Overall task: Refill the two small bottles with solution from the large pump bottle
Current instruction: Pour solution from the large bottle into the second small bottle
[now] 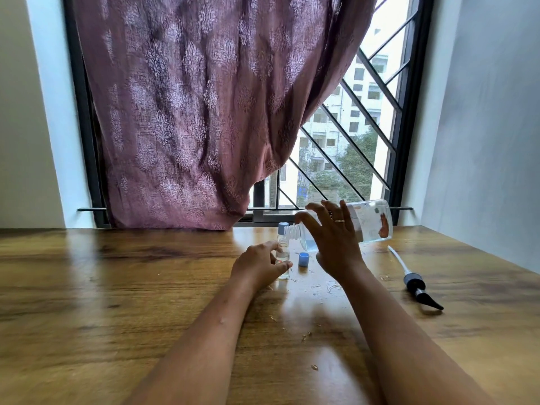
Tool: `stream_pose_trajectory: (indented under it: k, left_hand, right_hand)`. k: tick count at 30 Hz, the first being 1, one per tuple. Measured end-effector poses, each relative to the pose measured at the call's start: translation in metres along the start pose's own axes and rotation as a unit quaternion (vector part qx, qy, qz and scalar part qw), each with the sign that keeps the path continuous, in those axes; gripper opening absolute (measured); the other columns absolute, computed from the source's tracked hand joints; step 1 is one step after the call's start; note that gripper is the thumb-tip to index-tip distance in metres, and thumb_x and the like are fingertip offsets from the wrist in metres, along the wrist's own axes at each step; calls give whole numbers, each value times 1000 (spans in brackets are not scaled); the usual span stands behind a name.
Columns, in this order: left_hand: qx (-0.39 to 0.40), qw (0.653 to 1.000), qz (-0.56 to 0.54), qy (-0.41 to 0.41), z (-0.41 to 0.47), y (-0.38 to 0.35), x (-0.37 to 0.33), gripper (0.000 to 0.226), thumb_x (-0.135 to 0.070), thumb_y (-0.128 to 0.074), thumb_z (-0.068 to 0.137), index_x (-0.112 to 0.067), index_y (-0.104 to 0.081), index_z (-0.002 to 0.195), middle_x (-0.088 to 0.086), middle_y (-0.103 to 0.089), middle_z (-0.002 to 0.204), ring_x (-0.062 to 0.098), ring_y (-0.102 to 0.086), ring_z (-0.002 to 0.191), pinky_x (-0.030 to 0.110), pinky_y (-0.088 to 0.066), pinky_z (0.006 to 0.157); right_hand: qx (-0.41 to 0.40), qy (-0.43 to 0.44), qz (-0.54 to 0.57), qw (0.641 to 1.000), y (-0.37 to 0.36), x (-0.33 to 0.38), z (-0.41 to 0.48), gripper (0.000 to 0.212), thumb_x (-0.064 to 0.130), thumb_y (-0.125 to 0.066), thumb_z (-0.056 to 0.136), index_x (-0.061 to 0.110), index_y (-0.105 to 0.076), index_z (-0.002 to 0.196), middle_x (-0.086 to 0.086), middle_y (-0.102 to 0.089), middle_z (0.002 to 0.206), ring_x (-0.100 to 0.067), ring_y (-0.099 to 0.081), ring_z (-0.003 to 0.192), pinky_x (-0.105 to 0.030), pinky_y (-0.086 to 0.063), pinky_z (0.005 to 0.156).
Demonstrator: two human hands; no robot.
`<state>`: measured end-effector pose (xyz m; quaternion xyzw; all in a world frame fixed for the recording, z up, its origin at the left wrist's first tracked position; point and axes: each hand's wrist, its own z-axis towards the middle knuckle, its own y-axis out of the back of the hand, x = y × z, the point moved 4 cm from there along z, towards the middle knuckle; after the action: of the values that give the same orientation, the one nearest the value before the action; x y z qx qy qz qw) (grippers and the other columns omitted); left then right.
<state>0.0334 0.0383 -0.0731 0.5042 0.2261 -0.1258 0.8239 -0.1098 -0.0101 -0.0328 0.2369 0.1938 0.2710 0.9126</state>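
My right hand (333,241) grips the large clear bottle (371,222), which is tipped on its side with its open threaded neck pointing left and down over a small clear bottle (283,258). My left hand (258,264) holds that small bottle upright on the wooden table (117,287). A little clear liquid shows in it. Behind it stands a second small bottle (283,228) with a blue cap on. A loose blue cap (304,259) lies just right of the open small bottle. The removed pump head (415,283) with its white tube lies on the table to the right.
Drops of spilled liquid (330,287) and small crumbs lie on the table in front of the bottles. A purple patterned curtain (190,112) hangs before a barred window at the table's far edge. White walls close both sides.
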Motion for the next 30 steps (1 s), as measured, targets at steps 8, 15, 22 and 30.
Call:
stream_pose_trajectory:
  k: [8, 15, 22, 30]
  left_hand:
    - [-4, 1000, 12, 0, 0, 0, 0, 56, -48, -62, 82, -24, -48, 130, 0, -66, 112, 18, -61, 97, 33, -52, 81]
    - [-4, 1000, 10, 2, 0, 0, 0, 57, -48, -62, 83, -24, -47, 132, 0, -66, 111, 17, -61, 96, 33, -52, 81]
    - [-5, 1000, 10, 0, 0, 0, 0, 55, -48, -62, 83, -23, -49, 130, 0, -66, 110, 16, -60, 93, 32, -51, 80]
    - [-7, 1000, 13, -8, 2, -1, 2, 50, -49, -62, 81, -26, -53, 123, -2, -67, 102, 14, -58, 85, 31, -51, 76]
  right_hand:
    - [10, 4, -3, 1000, -1, 0, 0, 88, -18, -53, 48, 32, -42, 119, -3, -48, 130, -30, -35, 128, -45, -5, 115]
    - [4, 3, -6, 1000, -1, 0, 0, 89, -19, -54, 47, 32, -41, 119, -4, -50, 128, -31, -38, 127, -45, -4, 115]
    - [6, 9, -8, 1000, -1, 1, 0, 87, -18, -55, 48, 31, -43, 119, -5, -50, 129, -32, -38, 128, -45, -4, 115]
    - [0, 7, -7, 1000, -2, 0, 0, 89, -17, -56, 45, 31, -44, 118, -3, -51, 127, -29, -34, 126, -45, -4, 115]
